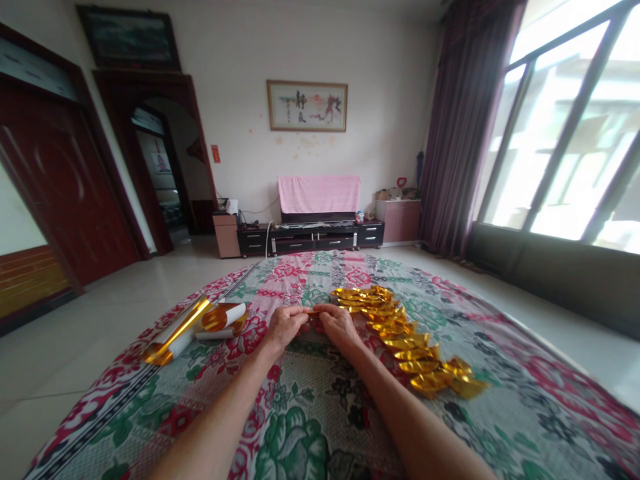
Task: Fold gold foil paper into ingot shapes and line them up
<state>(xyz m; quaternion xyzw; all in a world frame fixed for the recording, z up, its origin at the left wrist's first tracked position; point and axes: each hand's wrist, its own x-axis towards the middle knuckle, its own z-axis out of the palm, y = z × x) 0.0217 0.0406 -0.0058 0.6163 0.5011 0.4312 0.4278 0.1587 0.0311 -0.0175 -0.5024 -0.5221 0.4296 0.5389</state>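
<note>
My left hand (289, 327) and my right hand (336, 323) meet over the middle of a flowered cloth (295, 433). Between their fingertips they pinch a small piece of gold foil (313, 313), mostly hidden by the fingers. Just right of my right hand, folded gold foil pieces (407, 342) lie in a long overlapping row that runs toward the near right. Left of my left hand lie curled gold foil sheets with white backs (177, 331), and a smaller rolled one (223, 318) beside them.
Beyond the cloth's far edge stands a low black cabinet (315, 239) with a pink cloth (320, 194) draped over something on it. A dark red door (60, 180) is at the left. Purple curtains (463, 127) and a large window (560, 140) are at the right.
</note>
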